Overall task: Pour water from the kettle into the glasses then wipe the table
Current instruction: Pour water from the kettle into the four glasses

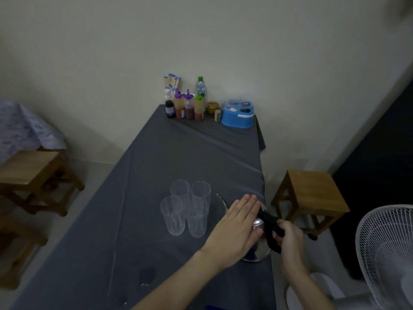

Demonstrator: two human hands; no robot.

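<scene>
Head view: kettle [257, 249] at table [178, 157] right edge, glasses [187, 209] just left.

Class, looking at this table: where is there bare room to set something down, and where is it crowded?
Free: cloth between glasses and bottles; also left of the glasses. Crowded: far edge, and around the kettle.

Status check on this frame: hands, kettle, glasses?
Right hand shut on kettle handle. Left hand flat over kettle. Four glasses upright, clustered left of spout. Nothing blocking.
</scene>
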